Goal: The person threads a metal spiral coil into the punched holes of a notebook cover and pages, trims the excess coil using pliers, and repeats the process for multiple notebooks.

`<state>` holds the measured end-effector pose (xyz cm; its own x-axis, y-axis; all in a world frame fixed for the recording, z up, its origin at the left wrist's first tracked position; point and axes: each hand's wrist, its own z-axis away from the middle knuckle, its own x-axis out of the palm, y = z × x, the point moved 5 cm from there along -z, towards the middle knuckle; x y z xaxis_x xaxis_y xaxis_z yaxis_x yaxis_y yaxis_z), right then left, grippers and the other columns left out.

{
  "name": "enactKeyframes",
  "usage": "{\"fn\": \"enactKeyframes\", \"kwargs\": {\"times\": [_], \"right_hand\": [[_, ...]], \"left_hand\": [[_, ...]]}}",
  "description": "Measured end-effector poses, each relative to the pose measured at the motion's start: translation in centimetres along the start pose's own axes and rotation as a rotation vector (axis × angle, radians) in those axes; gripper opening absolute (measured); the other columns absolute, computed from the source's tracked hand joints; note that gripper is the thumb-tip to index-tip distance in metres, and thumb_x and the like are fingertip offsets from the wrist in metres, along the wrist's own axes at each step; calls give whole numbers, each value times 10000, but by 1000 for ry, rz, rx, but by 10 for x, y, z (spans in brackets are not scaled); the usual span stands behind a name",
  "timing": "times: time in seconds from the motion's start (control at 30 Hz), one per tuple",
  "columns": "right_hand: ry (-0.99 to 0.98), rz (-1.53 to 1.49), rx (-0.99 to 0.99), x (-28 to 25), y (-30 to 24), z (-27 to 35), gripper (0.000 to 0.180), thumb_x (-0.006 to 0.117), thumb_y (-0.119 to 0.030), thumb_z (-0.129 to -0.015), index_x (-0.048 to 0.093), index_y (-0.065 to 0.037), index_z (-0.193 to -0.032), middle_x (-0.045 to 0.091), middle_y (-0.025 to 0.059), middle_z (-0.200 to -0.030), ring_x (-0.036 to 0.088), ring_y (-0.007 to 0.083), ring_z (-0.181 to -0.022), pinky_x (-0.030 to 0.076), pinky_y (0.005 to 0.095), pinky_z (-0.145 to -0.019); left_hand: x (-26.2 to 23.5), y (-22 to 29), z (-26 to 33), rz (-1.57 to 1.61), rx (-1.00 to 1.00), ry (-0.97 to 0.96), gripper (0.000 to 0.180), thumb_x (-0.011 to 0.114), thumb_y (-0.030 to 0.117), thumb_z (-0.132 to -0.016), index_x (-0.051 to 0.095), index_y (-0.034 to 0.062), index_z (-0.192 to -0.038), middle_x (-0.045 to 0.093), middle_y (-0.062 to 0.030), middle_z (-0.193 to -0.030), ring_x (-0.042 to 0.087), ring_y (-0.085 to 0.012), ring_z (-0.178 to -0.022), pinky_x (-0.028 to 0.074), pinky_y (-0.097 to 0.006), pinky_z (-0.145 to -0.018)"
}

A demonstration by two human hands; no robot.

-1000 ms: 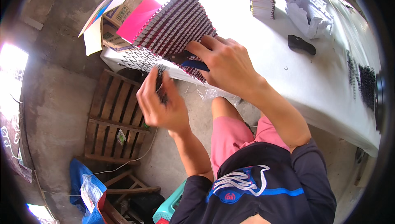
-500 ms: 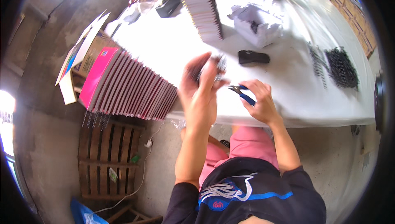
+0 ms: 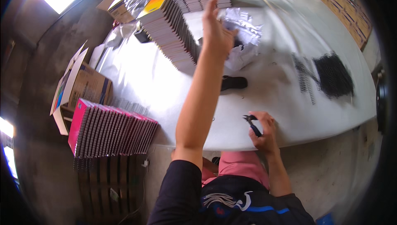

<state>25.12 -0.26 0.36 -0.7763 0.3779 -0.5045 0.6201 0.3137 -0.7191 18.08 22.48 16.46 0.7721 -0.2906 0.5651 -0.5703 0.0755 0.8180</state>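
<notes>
My left hand [image 3: 217, 32] reaches far forward over the table, its fingers stretched out and partly smeared by motion. Beside it is an open container lined with crumpled white plastic [image 3: 244, 57], with something dark inside. Nothing shows in that hand, though its palm side is partly hidden. Close to the table's near edge, my right hand [image 3: 266, 132] is closed around a pair of small dark-handled cutting pliers [image 3: 253, 125], jaws pointing up and left. Between the hands lies a black, shoe-shaped object [image 3: 235, 82], partly covered by my left forearm.
A row of pink spiral-bound notebooks [image 3: 113, 130] stands at the left, beside an open cardboard box [image 3: 89, 86]. Tall notebook stacks [image 3: 169, 30] rise farther back. Black spiral coils [image 3: 333, 76] lie at the right on the white-covered table [image 3: 289, 117]. Cartons [image 3: 345, 12] stand beyond.
My left hand has swung forward from the near table to the plastic-lined container; the shiny, dark bits seen in it before no longer show. My right hand keeps the pliers. The view has shifted.
</notes>
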Motion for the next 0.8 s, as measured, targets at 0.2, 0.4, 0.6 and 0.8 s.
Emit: {"fn": "enactKeyframes", "kwargs": {"times": [0.2, 0.4, 0.6, 0.8], "right_hand": [[-55, 48, -2, 9, -5, -4, 531, 557, -18, -629, 557, -71, -1157, 560, 139, -1077, 529, 323, -1011, 371, 408, -947], [-156, 10, -192, 48, -78, -23, 510, 557, -7, -628, 572, -70, -1134, 571, 133, -1013, 542, 307, -966, 382, 389, -890], [-272, -72, -577, 121, -227, -42, 521, 710, -144, -635, 587, -138, -1142, 546, 62, -974, 522, 256, -925, 357, 405, -841], [-154, 26, -635, 145, -289, -52, 536, 700, -82, -621, 585, -140, -1141, 552, 71, -1019, 523, 272, -963, 355, 414, -862]], "left_hand": [[-43, 72, 236, -599, 925, -594, 317, 624, 86, -831, 520, -6, -1117, 576, -135, -1078, 579, -169, -824, 457, -309, -687], [-173, 166, 398, -903, 1366, 1053, 388, 569, 143, -896, 455, 41, -1253, 485, -81, -1184, 502, -120, -965, 416, -252, -756], [-229, 181, 376, -795, 1056, 818, 454, 561, 190, -925, 408, 5, -1310, 548, -102, -1136, 569, -122, -916, 466, -242, -711], [-229, 191, 359, -731, 1029, 756, 298, 627, 123, -884, 552, -39, -1123, 630, -67, -888, 613, -108, -728, 482, -213, -584]]}}
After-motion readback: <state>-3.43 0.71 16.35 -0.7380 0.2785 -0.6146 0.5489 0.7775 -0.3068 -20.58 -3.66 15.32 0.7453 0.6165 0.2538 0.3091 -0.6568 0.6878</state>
